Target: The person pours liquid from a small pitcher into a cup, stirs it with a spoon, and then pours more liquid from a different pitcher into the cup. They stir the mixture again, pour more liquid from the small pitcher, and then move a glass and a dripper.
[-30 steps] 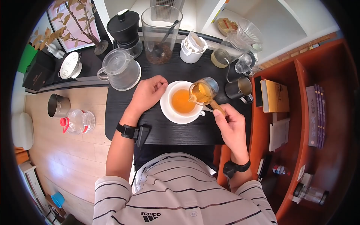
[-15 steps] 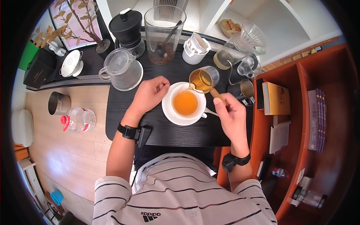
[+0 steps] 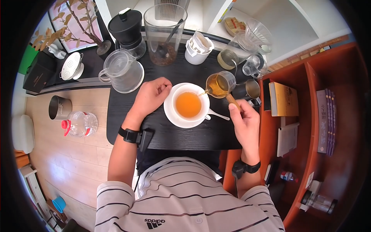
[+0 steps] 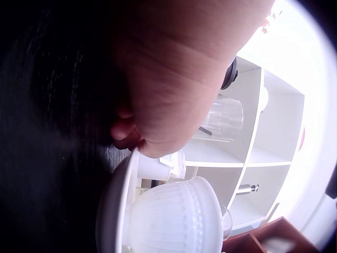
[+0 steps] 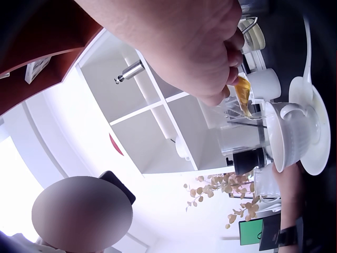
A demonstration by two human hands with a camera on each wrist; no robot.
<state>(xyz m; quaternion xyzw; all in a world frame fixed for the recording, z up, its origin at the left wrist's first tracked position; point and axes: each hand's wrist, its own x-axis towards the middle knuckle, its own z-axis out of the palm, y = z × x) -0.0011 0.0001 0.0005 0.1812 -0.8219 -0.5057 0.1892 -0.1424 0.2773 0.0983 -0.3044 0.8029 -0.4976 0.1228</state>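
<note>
My right hand (image 3: 246,120) grips the wooden handle (image 3: 233,101) of a small glass pitcher (image 3: 220,85) holding amber liquid. The pitcher tilts left, its spout beside the rim of a white teacup (image 5: 287,132), and a thin stream runs from the spout. Amber liquid (image 3: 188,104) fills much of the cup, which stands on a white saucer (image 3: 170,116). A white spoon (image 3: 219,115) lies on the saucer, its handle reaching right. Against the saucer's left edge rests my left hand (image 3: 152,96), fingers loosely curled. In the left wrist view, the saucer rim (image 4: 118,200) meets that hand.
Along the back stand a lidded glass pot (image 3: 121,73), a black grinder (image 3: 125,29), a tall glass container (image 3: 164,38) and a white cup with a paper drip bag (image 3: 198,48). A metal mug (image 3: 251,91) stands right of the pitcher, near the brown bookshelf (image 3: 309,96).
The pitcher and my right hand have shifted right, from over the cup to its rim. A stream now shows at the spout. My left hand stays beside the saucer.
</note>
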